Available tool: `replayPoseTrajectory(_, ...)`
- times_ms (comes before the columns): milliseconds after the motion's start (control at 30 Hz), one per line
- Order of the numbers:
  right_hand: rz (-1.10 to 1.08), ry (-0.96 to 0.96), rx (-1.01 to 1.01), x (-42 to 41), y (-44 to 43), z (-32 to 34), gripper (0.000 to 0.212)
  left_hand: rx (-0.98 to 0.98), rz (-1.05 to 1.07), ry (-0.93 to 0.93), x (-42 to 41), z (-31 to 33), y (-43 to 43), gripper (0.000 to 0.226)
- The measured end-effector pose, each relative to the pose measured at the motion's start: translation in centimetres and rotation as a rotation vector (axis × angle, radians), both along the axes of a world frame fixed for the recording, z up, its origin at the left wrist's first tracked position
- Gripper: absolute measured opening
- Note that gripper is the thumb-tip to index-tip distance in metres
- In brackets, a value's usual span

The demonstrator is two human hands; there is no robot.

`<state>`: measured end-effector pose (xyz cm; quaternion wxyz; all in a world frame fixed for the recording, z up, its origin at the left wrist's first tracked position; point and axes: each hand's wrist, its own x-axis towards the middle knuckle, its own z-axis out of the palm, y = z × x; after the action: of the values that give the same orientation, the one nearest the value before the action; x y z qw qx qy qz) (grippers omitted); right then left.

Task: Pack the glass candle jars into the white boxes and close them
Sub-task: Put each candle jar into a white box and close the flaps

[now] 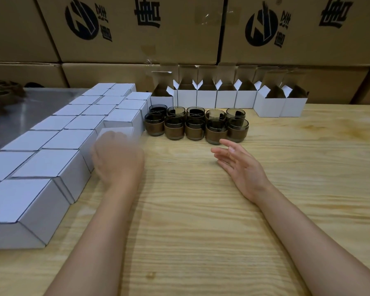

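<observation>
Brown shipping cartons point(137, 28) fill the whole top of the frame like a back wall. Below them the wooden tabletop point(201, 210) spreads across the lower half, its middle left bare, probably as working room. Down the left side, closed white boxes point(45, 163) sit packed edge to edge in rows, seemingly the finished stock kept out of the way. At upper centre and right, a row of open white boxes point(226, 99) stands with flaps up, ready to be filled. Just in front of them the glass candle jars point(195, 124) wait in two tight rows, close to both boxes and reach.

The left hand point(118, 159), blurred at centre left, is against the nearest closed box point(115, 132); I cannot tell whether it grips it. The right hand point(241, 165), right of centre, hangs empty with loose, spread fingers just short of the jars, likely placed to take the next one.
</observation>
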<state>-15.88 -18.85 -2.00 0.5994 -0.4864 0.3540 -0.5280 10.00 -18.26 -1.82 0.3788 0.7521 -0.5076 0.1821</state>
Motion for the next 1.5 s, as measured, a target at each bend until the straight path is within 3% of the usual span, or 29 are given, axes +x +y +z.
replayPoseTrajectory(167, -0.004, -0.002, 0.006, 0.0, -0.1, 0.0, 0.045, 0.113, -0.067, -0.047, 0.6, -0.5, -1.2, 0.045)
replayPoseTrajectory(433, -0.001, -0.009, 0.001, -0.1, -0.3, -0.2, 0.045, 0.195, -0.187, 0.006, 2.2, 0.3, -3.5, 0.047)
replayPoseTrajectory(667, 0.002, -0.023, -0.001, -0.2, -0.5, -0.4, 0.047, 0.311, -0.202, 0.005, 2.5, 1.3, -6.7, 0.046)
replayPoseTrajectory(1033, -0.002, -0.026, 0.009, -0.2, -0.6, -0.4, 0.045, 0.438, -0.213, 0.061, 3.0, 2.3, -10.4, 0.065)
replayPoseTrajectory(1233, 0.001, -0.008, 0.002, 0.0, -0.6, -0.4, 0.044, 0.419, -0.300, 0.158, 3.7, 2.3, -10.7, 0.073)
replayPoseTrajectory(1367, -0.001, -0.015, 0.007, 0.0, -0.5, -0.2, 0.044, 0.230, -0.429, 0.248, 3.6, 1.3, -8.6, 0.094)
replayPoseTrajectory(1500, -0.005, -0.020, 0.011, 0.1, -0.5, -0.2, 0.043, 0.163, -0.423, 0.281, 0.6, 0.2, -5.9, 0.072)
